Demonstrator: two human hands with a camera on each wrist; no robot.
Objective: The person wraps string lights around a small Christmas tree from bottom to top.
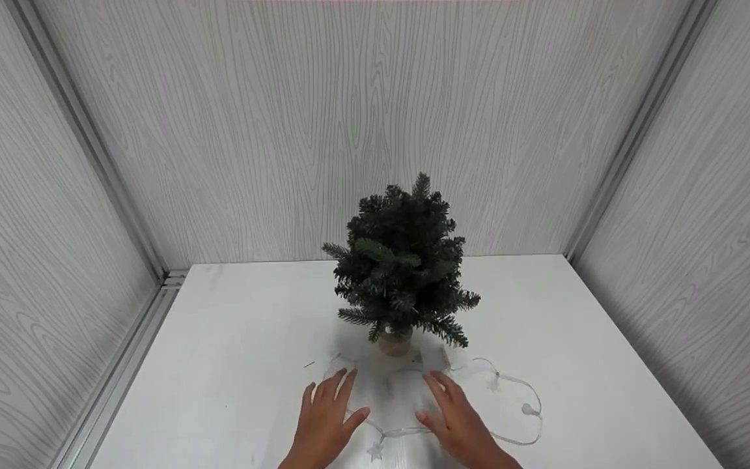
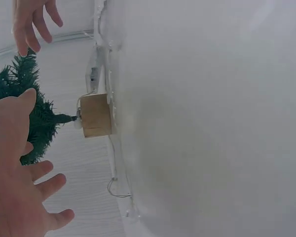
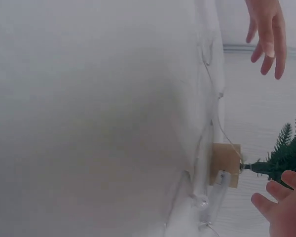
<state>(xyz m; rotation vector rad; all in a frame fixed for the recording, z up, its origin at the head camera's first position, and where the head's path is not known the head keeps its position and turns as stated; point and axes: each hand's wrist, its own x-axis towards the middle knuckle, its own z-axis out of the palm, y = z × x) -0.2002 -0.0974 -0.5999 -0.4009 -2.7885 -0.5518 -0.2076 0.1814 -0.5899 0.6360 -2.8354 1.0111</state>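
A small artificial fir tree [image 1: 404, 260] stands upright on a light brown block base [image 2: 96, 115]. Nearer to me, my left hand [image 1: 324, 420] and right hand [image 1: 463, 423] are held apart over the table, fingers spread and pointing toward the tree, with nothing in either. Beneath and between them runs a clear string of lights [image 1: 407, 430], looping out to the right past my right hand. A star-shaped light [image 1: 375, 451] lies between the hands, and a round bulb [image 1: 530, 410] sits on the right loop. Close to the base lies a clear battery box [image 1: 435, 358].
The white table [image 1: 232, 365] carries the tree and the lights. Pale wood-grain panels, among them a back wall [image 1: 232, 130], enclose it on three sides. A metal rail [image 1: 114, 378] runs along its left edge. A tiny dark sliver [image 1: 309, 365] lies left of the base.
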